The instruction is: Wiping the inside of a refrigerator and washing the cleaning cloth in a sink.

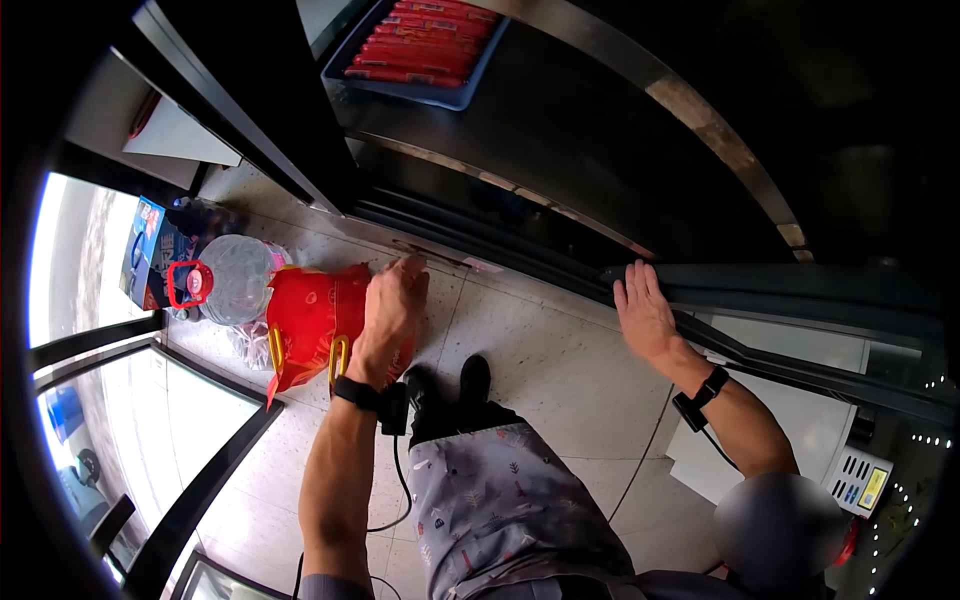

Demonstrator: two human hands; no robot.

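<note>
My right hand (646,315) lies with its fingers extended and close together against the dark frame of a cabinet door (780,292), holding nothing that I can see. My left hand (394,300) hangs above the floor, its fingers curled; whether anything is in them cannot be told. Beside and partly beneath that hand and wrist is a red bag with yellow handles (311,315). The dark cabinet stands open before me, and on its shelf (480,127) sits a blue tray (442,96) filled with red-wrapped sticks (420,45).
A large clear plastic bottle with a red handle (234,277) stands left of the bag, near a blue box (154,247). Glass panels with dark frames (210,465) edge the left side. At right are a white cabinet (780,420) and a white power strip or device (859,480).
</note>
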